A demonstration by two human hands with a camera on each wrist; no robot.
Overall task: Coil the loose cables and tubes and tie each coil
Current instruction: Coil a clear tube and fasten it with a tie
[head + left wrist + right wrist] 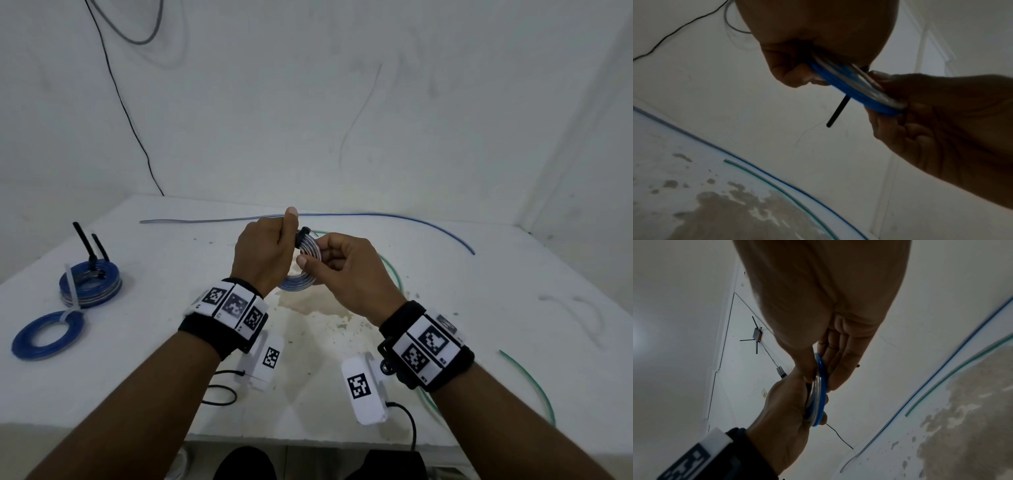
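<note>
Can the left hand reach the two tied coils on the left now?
Probably not yet: the left hand and right hand both hold a coil. The path to the tied coils looks free.

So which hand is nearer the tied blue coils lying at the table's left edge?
Left. The left hand is above mid-table, on the side toward the tied blue coils; the right hand sits just beyond it, farther right. Both hold the coil in hand.

- The head camera looks forward and down on the white table (pixel 445 274).
- Both wrist cameras look up, very near, sharing the blue coil (pixel 855 91).
</note>
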